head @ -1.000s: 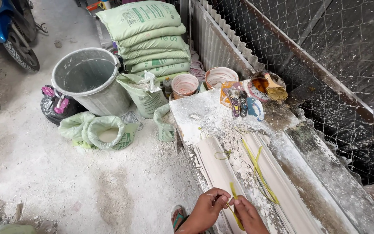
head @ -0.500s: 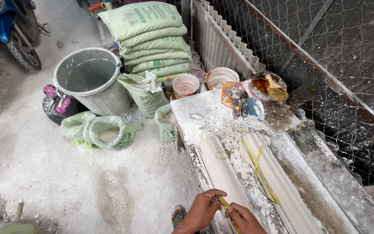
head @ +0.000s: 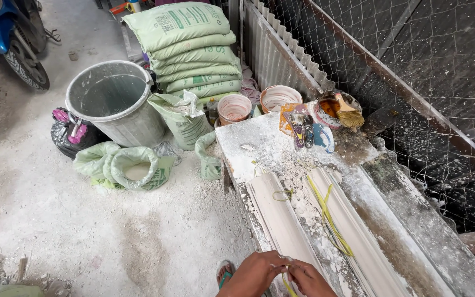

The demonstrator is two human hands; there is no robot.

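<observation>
Beyond the fingers, stretching away toward the wire fence, runs the long table, its top white with plaster dust. Far past the fingers and to their left stands the stack of green sacks, with a large grey bin beside it and open green bags slumped on the concrete floor. On the table, directly ahead of the fingers, two long white plaster mouldings lie side by side; loose yellow strips trail over the one further right. At the table's far end, well away from the fingers, sit small buckets and a bowl with a brush. Just left of and below the fingers, a sandalled foot shows on the floor. The left hand and right hand meet at the near end of the left moulding, touching each other. Their fingers are pinched narrow on a thin yellow strip, which hangs down between the two hands just above the moulding's near end.
</observation>
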